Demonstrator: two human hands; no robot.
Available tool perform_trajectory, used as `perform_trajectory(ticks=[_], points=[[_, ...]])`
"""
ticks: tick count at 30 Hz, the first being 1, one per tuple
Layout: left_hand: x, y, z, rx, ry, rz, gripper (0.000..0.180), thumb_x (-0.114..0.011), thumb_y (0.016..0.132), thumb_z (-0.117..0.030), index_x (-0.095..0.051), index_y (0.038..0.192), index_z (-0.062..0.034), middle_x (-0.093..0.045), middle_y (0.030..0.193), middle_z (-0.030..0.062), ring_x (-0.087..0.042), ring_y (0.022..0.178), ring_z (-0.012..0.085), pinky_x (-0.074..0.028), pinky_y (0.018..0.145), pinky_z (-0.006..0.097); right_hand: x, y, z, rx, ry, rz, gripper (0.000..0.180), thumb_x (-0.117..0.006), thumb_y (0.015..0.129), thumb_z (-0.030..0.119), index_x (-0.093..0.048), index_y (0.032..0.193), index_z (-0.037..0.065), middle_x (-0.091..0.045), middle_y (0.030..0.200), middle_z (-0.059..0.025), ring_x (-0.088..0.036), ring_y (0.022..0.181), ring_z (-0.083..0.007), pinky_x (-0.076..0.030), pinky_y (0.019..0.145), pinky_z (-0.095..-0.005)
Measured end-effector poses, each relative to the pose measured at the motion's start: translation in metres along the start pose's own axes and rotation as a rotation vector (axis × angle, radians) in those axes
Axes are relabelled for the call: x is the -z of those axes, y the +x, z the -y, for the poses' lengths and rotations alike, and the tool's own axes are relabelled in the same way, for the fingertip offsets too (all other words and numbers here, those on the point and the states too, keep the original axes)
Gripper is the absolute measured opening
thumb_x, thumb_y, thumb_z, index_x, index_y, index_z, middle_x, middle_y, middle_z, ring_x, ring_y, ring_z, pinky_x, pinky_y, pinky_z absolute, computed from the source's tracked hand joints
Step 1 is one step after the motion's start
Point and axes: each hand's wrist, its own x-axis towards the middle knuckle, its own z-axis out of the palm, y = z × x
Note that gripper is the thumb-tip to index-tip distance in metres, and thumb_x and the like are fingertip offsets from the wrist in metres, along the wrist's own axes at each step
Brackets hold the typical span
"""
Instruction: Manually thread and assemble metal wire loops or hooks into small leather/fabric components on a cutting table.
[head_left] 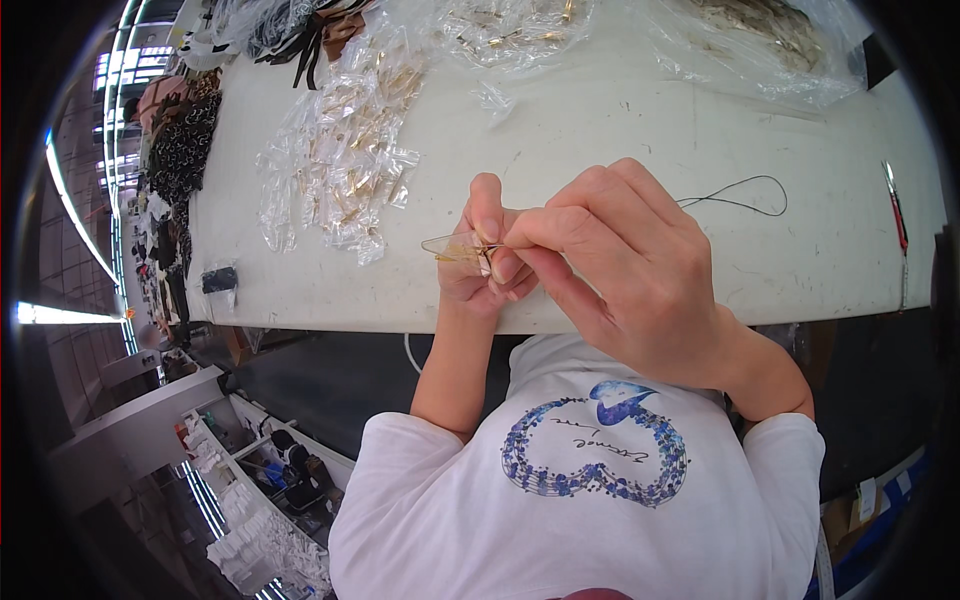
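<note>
Above the table's near edge, my two hands meet. My left hand is closed on a small clear plastic bag with gold-coloured metal in it. Thumb and forefinger of my right hand pinch something thin right at my left fingertips; the fingers hide most of it. A thin dark cord comes out from behind my right hand and ends in a loop over the table on the right. Whether it runs on into my right fingers cannot be made out.
Many small clear bags with gold pieces lie left of centre on the white table. More bags and a large plastic bag lie at the far side. Red-handled tweezers rest at right. A dark small block sits near the left edge.
</note>
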Motion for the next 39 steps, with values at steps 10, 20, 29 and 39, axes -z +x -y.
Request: perform_trajectory(ticks=[10, 20, 29, 39], points=[[-0.007, 0.001, -0.005, 0.016, 0.101, -0.07, 0.021, -0.067, 0.089, 0.0, -0.052, 0.101, -0.0067, -0.067, 0.085, 0.0161, -0.064, 0.066, 0.0178, -0.054, 0.056, 0.027, 0.004, 0.0, -0.005, -0.042, 0.058, 0.048, 0.023, -0.075, 0.072, -0.007, -0.068, 0.09, 0.006, -0.062, 0.082, -0.0042, -0.056, 0.071, -0.0204, -0.046, 0.059, -0.0299], [-0.004, -0.001, -0.007, 0.027, 0.151, -0.099, 0.022, -0.069, 0.089, -0.002, -0.052, 0.102, -0.0051, -0.067, 0.086, 0.0173, -0.065, 0.067, 0.0185, -0.057, 0.063, 0.032, 0.002, -0.004, -0.01, -0.152, 0.124, 0.053, 0.017, -0.073, 0.076, -0.003, -0.067, 0.089, 0.007, -0.059, 0.08, -0.0041, -0.055, 0.072, -0.023, -0.045, 0.061, -0.0339], [-0.014, 0.003, -0.015, 0.088, 0.355, -0.215, 0.02, -0.07, 0.089, -0.003, -0.055, 0.102, -0.0029, -0.069, 0.09, 0.0146, -0.07, 0.077, 0.0197, -0.059, 0.069, 0.032, 0.005, -0.003, -0.012, -0.274, 0.218, 0.064, 0.016, -0.07, 0.08, -0.005, -0.07, 0.092, 0.005, -0.063, 0.084, -0.0051, -0.061, 0.079, -0.0193, -0.055, 0.071, -0.0296], [-0.046, 0.028, -0.024, 0.134, 0.957, -0.48, 0.017, -0.074, 0.088, -0.006, -0.062, 0.099, -0.0016, -0.069, 0.091, 0.0063, -0.067, 0.082, 0.0119, -0.056, 0.074, 0.026, 0.022, 0.008, -0.019, -0.729, 0.834, 0.062, 0.023, -0.065, 0.091, -0.001, -0.066, 0.113, 0.002, -0.069, 0.099, -0.0068, -0.067, 0.093, -0.0134, -0.057, 0.081, -0.029]])
